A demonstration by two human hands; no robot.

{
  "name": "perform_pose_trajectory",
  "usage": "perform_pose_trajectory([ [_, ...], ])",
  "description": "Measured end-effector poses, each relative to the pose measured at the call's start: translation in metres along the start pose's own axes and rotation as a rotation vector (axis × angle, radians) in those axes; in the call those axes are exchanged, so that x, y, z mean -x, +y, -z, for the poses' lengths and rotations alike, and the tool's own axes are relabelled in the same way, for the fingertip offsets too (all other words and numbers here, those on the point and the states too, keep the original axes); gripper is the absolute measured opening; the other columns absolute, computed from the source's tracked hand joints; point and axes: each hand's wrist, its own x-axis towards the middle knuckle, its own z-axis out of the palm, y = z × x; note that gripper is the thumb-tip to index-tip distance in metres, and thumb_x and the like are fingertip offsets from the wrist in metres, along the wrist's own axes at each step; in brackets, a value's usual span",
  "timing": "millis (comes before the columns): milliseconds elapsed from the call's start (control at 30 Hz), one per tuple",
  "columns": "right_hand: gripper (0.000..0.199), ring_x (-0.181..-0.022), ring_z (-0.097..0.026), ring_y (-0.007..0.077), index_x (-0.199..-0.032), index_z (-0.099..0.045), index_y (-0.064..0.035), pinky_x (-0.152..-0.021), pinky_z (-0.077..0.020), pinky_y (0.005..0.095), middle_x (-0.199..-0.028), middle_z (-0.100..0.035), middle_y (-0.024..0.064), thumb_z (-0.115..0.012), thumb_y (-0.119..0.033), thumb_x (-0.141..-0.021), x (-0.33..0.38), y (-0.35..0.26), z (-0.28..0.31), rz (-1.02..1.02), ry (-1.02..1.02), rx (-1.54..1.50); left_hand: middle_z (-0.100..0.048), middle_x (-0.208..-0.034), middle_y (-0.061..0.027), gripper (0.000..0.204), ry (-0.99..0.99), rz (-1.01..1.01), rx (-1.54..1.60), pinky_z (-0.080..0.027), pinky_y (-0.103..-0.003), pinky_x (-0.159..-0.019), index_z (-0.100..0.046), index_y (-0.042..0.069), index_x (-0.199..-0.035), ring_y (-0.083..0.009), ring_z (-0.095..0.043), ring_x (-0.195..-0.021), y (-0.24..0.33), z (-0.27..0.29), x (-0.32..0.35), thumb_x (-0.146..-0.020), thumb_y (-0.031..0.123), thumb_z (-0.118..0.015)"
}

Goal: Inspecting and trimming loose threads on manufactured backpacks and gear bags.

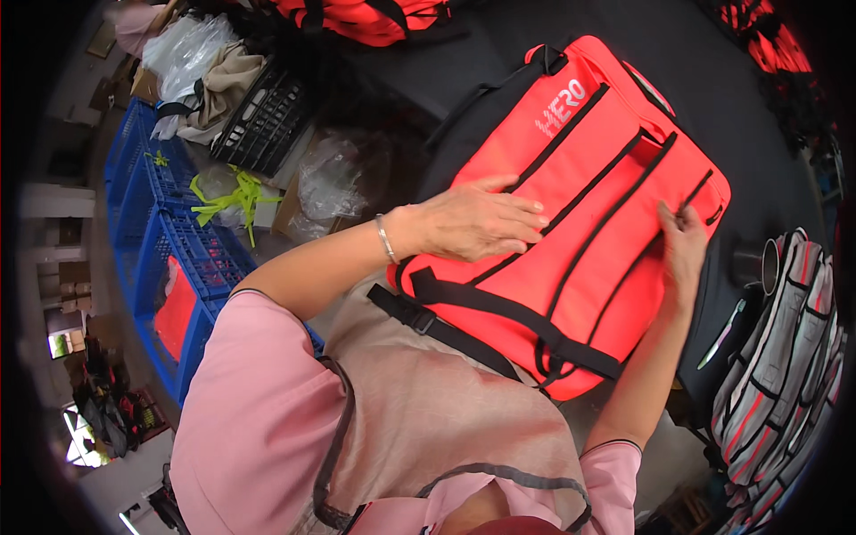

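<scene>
A bright red-orange backpack (pixel 615 201) with black trim lies on a dark table, its near end close to my apron. A wide black strap (pixel 499 308) crosses its lower part, and a black buckle strap hangs over my lap side. My left hand (pixel 481 219) rests nearly flat on the left part of the red fabric, fingers stretched out and holding nothing. At the right side, my right hand (pixel 684 245) pinches the backpack by its fabric near a black-trimmed seam. The fingertips partly hide what they grip.
More red bags (pixel 374 20) lie at the far edge. Grey bags with red stripes (pixel 776 357) are stacked at the right, beside a metal-rimmed cylinder (pixel 770 266). At left stand blue plastic crates (pixel 192 241), a black crate (pixel 259 120), clear plastic wrap (pixel 328 183) and yellow-green strips (pixel 236 198).
</scene>
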Motion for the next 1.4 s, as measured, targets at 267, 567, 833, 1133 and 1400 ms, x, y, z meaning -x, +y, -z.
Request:
perform_pose_trajectory([
  [267, 0.030, -0.061, -0.031, 0.0041, -0.076, -0.046, -0.0046, -0.054, -0.0262, 0.0230, -0.066, -0.034, -0.0068, -0.069, -0.017, -0.091, 0.049, -0.015, -0.001, 0.033, 0.044, 0.344, -0.057, -0.132, -0.0135, 0.043, 0.539, 0.185, -0.157, -0.044, -0.042, -0.101, -0.062, 0.008, -0.119, -0.0275, -0.054, -0.122, -0.011, 0.007, 0.059, -0.078, 0.010, -0.074],
  [567, 0.031, -0.061, -0.031, 0.0049, -0.077, -0.043, -0.0031, -0.052, -0.0267, 0.0231, -0.065, -0.033, -0.0056, -0.070, -0.013, -0.089, 0.044, -0.006, -0.012, 0.041, 0.135, 0.353, -0.056, -0.128, -0.0135, 0.075, 0.435, 0.875, 1.642, -0.047, -0.033, -0.099, -0.039, -0.007, -0.138, -0.0198, -0.058, -0.113, -0.046, -0.001, 0.064, -0.081, 0.022, -0.077],
  [833, 0.027, -0.062, -0.034, 0.0053, -0.083, -0.051, -0.0026, -0.053, -0.0292, 0.0216, -0.069, -0.037, -0.0046, -0.072, -0.017, -0.088, 0.049, 0.005, -0.013, 0.096, 0.257, 0.324, -0.062, -0.123, -0.0129, 0.060, 0.425, 0.763, 1.737, -0.049, -0.034, -0.097, -0.052, -0.004, -0.130, -0.0202, -0.061, -0.110, -0.038, -0.012, 0.081, -0.078, 0.013, -0.076],
  [1133, 0.026, -0.061, -0.033, 0.0041, -0.084, -0.053, -0.0035, -0.052, -0.0272, 0.0213, -0.068, -0.036, -0.0059, -0.073, -0.018, -0.088, 0.046, 0.012, -0.012, 0.112, 0.271, 0.343, -0.068, -0.086, -0.0237, 0.035, 0.669, 0.938, 0.630, -0.055, -0.036, -0.074, -0.064, -0.006, -0.101, -0.0356, -0.069, -0.084, -0.004, -0.017, 0.058, -0.073, 0.013, -0.074],
  [1400, 0.021, -0.061, -0.034, 0.0031, -0.087, -0.056, -0.0031, -0.053, -0.0282, 0.0200, -0.068, -0.038, -0.0066, -0.074, -0.013, -0.086, 0.053, 0.010, -0.019, 0.114, 0.291, 0.307, -0.066, -0.086, -0.0267, 0.035, 0.743, 0.887, 0.286, -0.054, -0.041, -0.070, -0.062, -0.007, -0.100, -0.0430, -0.065, -0.082, 0.011, -0.021, 0.055, -0.074, 0.013, -0.075],
])
